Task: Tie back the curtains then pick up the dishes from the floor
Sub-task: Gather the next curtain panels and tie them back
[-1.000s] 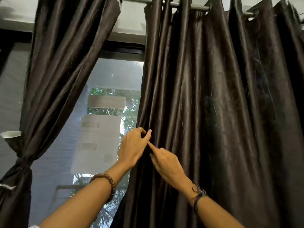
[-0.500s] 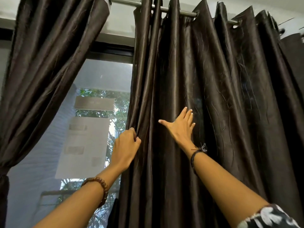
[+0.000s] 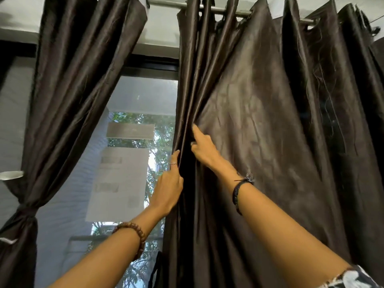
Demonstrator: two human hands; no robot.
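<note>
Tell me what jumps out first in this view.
Both hands meet at the inner edge of the right curtain: the left hand grips the bunched folds, the right hand pinches a pleat just above. At far left, the left curtain is already tied back, baring the window.

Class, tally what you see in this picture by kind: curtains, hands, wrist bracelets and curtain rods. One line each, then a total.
Curtains: 2, the tied left curtain and the loose right curtain
Hands: 2, left hand and right hand
Bracelets: 2, beaded bracelet and dark cord bracelet
Curtain rods: 1, curtain rod
Total: 7
</note>
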